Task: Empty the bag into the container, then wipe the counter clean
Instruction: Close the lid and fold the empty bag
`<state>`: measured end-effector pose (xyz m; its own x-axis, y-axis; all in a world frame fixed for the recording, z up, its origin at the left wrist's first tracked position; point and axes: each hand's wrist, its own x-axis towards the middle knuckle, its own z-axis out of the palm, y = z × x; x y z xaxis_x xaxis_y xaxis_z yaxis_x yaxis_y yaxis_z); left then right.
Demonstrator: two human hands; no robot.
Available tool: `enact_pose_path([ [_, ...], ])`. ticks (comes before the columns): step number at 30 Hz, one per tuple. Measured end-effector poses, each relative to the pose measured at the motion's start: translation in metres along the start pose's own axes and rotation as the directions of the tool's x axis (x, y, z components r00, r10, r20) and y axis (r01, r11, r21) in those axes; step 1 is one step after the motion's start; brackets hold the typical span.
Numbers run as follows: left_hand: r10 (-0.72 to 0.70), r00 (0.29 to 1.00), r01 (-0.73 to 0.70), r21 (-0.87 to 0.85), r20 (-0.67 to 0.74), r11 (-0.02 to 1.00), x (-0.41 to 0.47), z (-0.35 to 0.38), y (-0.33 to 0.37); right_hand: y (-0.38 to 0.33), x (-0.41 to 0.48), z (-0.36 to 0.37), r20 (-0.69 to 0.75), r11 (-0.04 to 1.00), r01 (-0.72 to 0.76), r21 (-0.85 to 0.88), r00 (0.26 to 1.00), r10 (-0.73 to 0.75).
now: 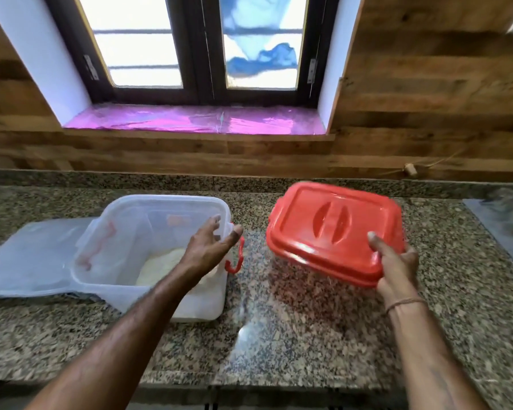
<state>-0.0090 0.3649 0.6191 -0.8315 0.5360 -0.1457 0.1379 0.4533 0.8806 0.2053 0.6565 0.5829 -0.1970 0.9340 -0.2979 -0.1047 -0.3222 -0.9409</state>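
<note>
A clear plastic container with red side clips stands open on the granite counter, with a mound of pale powder at its bottom. My left hand hovers over its right rim, fingers spread, holding nothing. My right hand grips the near right edge of the red lid, which is tilted and lifted just off the counter to the container's right. A flat, clear plastic bag lies against the container's left side.
A window with a pink-covered sill sits in the wood-panelled wall behind the counter. Another clear plastic sheet or bag lies at the counter's far right. The counter's front edge runs along the bottom of the view.
</note>
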Motion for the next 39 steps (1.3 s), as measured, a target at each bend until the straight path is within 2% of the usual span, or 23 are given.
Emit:
enact_pose_path([
  [1, 0.014, 0.999, -0.016, -0.037, -0.03, 0.999, 0.002, -0.005, 0.005, -0.017, -0.002, 0.003, 0.028, 0.999, 0.017, 0.046, 0.999, -0.018],
  [5, 0.035, 0.989, -0.075, -0.281, -0.142, 0.957, 0.015, -0.034, 0.035, -0.055, -0.033, 0.038, 0.312, 0.991, -0.022, 0.129, 0.95, -0.019],
  [8, 0.105, 0.989, -0.141, -0.412, -0.108, 0.9, 0.023, -0.067, 0.052, -0.057, -0.073, 0.088, 0.419, 0.996, -0.065, 0.066, 0.907, 0.031],
  [10, 0.085, 0.98, -0.153, -0.412, -0.179, 0.898, 0.026, -0.094, 0.041, -0.047, -0.101, 0.123, 0.452, 0.997, -0.06, 0.042, 0.891, 0.035],
  [14, 0.021, 0.941, -0.128, -0.3, -0.337, 0.945, 0.022, -0.152, -0.004, -0.02, -0.147, 0.185, 0.454, 0.998, 0.039, -0.046, 0.891, -0.014],
  [18, -0.028, 0.911, -0.069, -0.218, -0.412, 0.973, 0.003, -0.195, -0.042, 0.017, -0.189, 0.224, 0.471, 0.926, 0.273, -0.261, 0.873, -0.125],
  [24, -0.038, 0.924, -0.002, -0.104, -0.38, 0.995, -0.002, -0.205, -0.07, 0.054, -0.221, 0.226, 0.395, 0.787, 0.391, -0.478, 0.895, -0.205],
  [27, -0.024, 0.941, 0.001, -0.067, -0.337, 0.998, 0.001, -0.204, -0.075, 0.057, -0.228, 0.224, 0.366, 0.736, 0.392, -0.552, 0.907, -0.209],
  [39, -0.069, 0.964, 0.015, -0.206, -0.259, 0.978, -0.009, -0.208, -0.086, 0.075, -0.242, 0.214, 0.335, 0.732, 0.359, -0.579, 0.923, -0.188],
])
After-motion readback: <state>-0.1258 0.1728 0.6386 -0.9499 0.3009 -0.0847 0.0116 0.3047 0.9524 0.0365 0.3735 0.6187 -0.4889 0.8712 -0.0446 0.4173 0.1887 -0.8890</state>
